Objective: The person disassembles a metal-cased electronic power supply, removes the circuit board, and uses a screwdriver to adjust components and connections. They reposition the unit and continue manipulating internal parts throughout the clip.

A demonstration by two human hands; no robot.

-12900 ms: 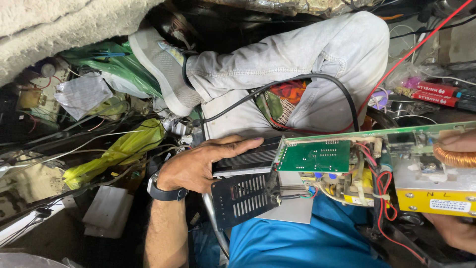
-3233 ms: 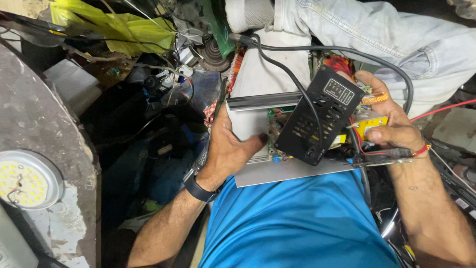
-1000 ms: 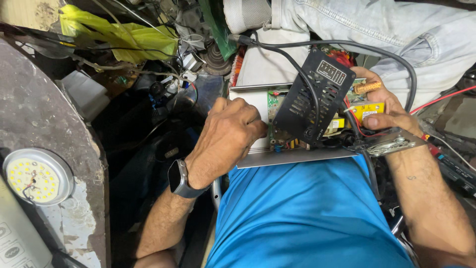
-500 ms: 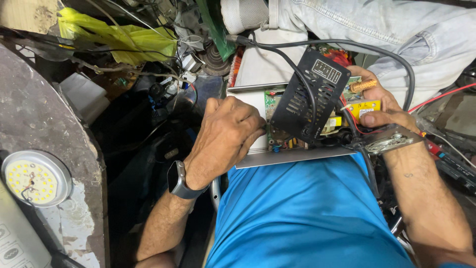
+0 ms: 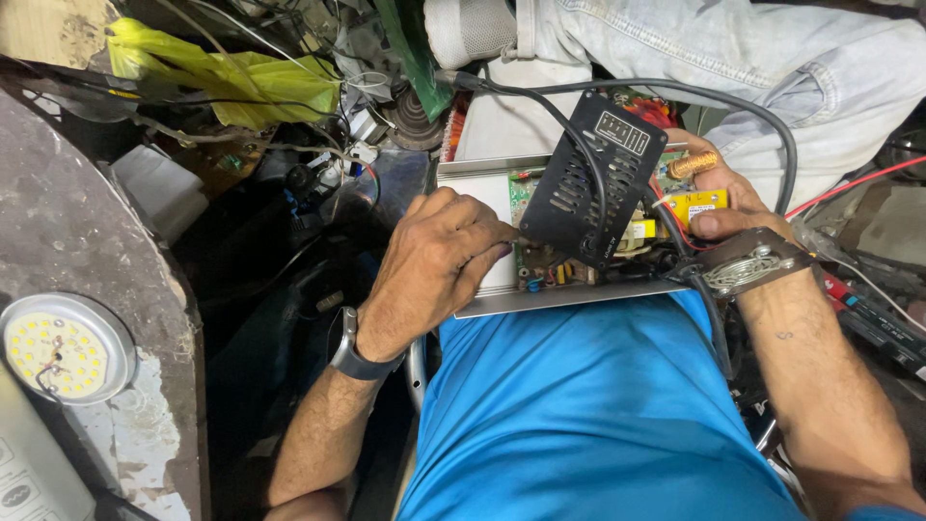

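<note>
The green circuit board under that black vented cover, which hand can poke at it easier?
Probably the left hand: its fingertips already rest at the circuit board edge. The right hand is busy gripping the case's far end, by the small fan.

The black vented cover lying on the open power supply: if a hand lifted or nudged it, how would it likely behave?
The black vented cover looks like thin, stiff sheet, so probably light and rigid. It rests tilted across the circuit board, so a nudge would likely slide or rock it. The grey cable draped over it might drag against a lift.
</note>
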